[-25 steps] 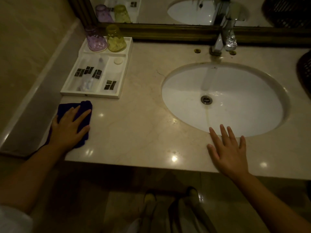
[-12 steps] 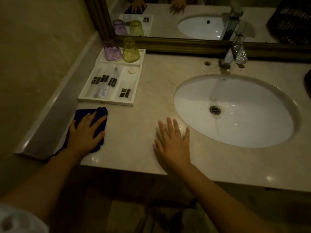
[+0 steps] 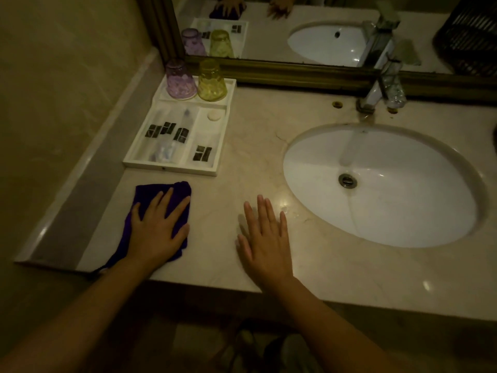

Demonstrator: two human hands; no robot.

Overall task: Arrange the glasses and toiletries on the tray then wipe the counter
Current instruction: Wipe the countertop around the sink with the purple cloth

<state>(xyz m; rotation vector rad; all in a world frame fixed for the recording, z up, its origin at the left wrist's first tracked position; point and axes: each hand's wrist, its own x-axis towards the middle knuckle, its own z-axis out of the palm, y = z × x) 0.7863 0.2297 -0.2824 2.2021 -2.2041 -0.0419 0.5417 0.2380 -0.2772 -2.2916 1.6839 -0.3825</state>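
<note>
Blue cloth [image 3: 150, 196] under flat left hand [image 3: 157, 230]

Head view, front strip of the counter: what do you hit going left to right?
Purple cloth with the left hand flat on it → bare counter → right hand flat on the counter → sink.

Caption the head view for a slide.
Left hand flat on blue cloth, right hand on counter; glasses upturned on tray.
</note>
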